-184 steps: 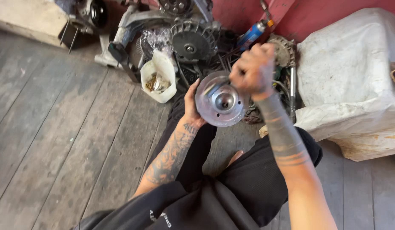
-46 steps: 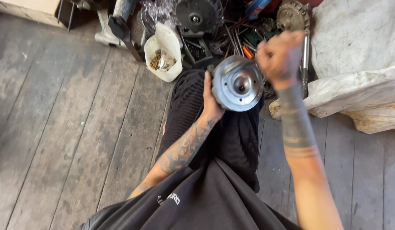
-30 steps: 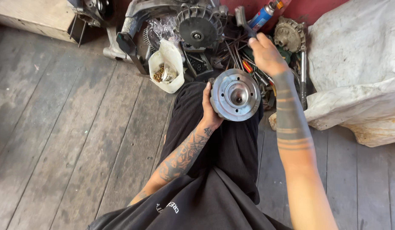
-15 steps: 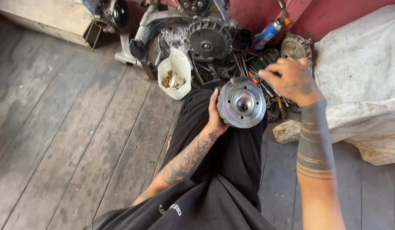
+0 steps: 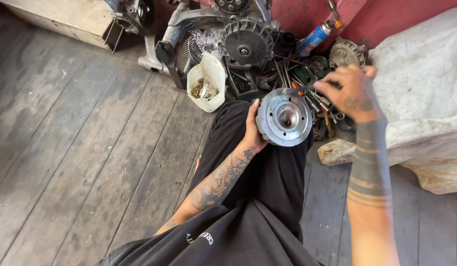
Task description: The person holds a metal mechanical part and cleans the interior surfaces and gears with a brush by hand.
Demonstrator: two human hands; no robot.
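Observation:
A round grey metal engine part [image 5: 286,117] with a recessed centre rests on my knee, over black trousers. My left hand [image 5: 251,132] grips its left rim from behind. My right hand [image 5: 347,92] hovers just to the right of the part, above a heap of hand tools [image 5: 321,111], and pinches a thin dark tool [image 5: 301,89] whose tip reaches the part's top edge.
A cut white plastic jug [image 5: 207,83] of small brass-coloured bits stands on the plank floor [image 5: 90,148]. Behind it lie a finned engine cover [image 5: 246,44], engine casings and a spray can [image 5: 314,35]. A large white sack [image 5: 420,83] fills the right side.
My right hand left the part's upper right edge, dipped into the tool heap and now comes back holding a thin tool. My left hand kept the part on my knee.

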